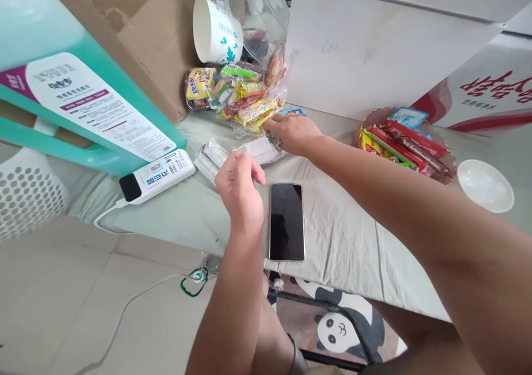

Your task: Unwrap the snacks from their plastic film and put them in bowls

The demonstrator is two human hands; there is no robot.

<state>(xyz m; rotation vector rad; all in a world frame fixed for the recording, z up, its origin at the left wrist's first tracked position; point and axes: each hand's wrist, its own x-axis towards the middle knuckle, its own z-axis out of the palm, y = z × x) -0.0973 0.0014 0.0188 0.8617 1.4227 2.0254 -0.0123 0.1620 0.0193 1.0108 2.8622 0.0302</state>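
right hand (pixel 293 133): reached forward, palm down, fingers bent over the near edge of the snack pile (pixel 249 95); whether they grip a wrapper cannot be told, the fingertips being hidden. left hand (pixel 242 185): loosely curled, thumb side up, just beside the white packets (pixel 261 149); its inner side is turned from view, so any hold on them cannot be told.

appearance of the snack pile: mixed small packets, glossy and crinkled, lying over one another at the back of the cloth-covered counter (pixel 344 225), against the cardboard box (pixel 145 37). at its left, a plump brown-and-yellow packet (pixel 200 86); next to it, clear wrapping and a bright green strip. toward the right hand, yellow packets (pixel 261 112) with red and blue print, creased and shiny. farther back, a red-and-yellow packet (pixel 275 69) in transparent film. a blue packet (pixel 294 111) shows partly behind the right hand. the white packets in front are pale, flat and longish, in clear film that catches the light; one portion lies behind the left hand.

surroundings: paper cup (pixel 218 31) tipped on its side above the pile, white with blue leaf print. phone (pixel 286 222) flat near the left wrist, screen dark. to the right, red-wrapped bars (pixel 415 142) in a translucent brownish basket, near a shallow white dish (pixel 485 185)
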